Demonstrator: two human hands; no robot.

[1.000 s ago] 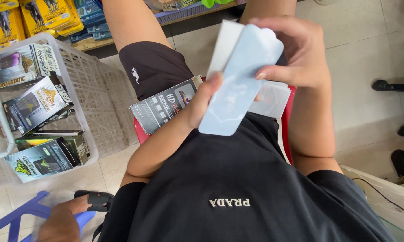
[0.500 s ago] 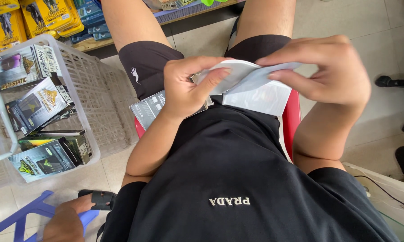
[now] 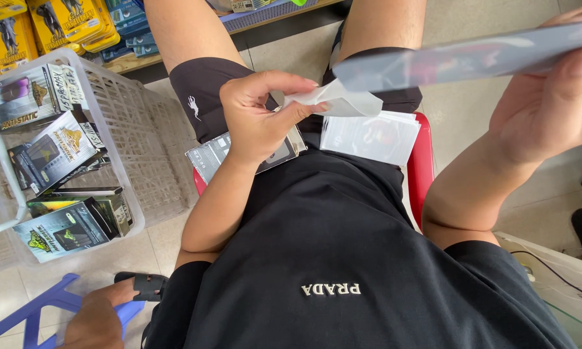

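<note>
My left hand [image 3: 262, 116] is closed in a pinch: thumb and fingertips grip a thin white paper strip [image 3: 339, 102], which runs toward 3 o'clock and meets the underside of the flat grey sheet [image 3: 472, 57]. My right hand [image 3: 552, 103] is curled around that sheet at its 3 o'clock end, fingers over the top edge, holding it nearly edge-on to the camera.

Risks, as I judge them:
- The strip looks soft and creased. A sideways pull could tear it short of the sheet.
- The sheet is held at one end only. Its free end near 9 o'clock could flex or sag, since it appears thin and glossy.
- A loose stack of clear sleeves [image 3: 368, 137] lies on my lap just below the strip, at 6 o'clock from it. A dropped elbow could push it off the red stool [image 3: 421, 167].
- A flat printed box [image 3: 213, 154] sits under my left wrist and could slide likewise.

Materials: the sleeves are translucent and smooth with rounded corners. At 9 o'clock a white plastic lattice basket [image 3: 152, 145] holds glossy cardboard boxes [image 3: 61, 223].
</note>
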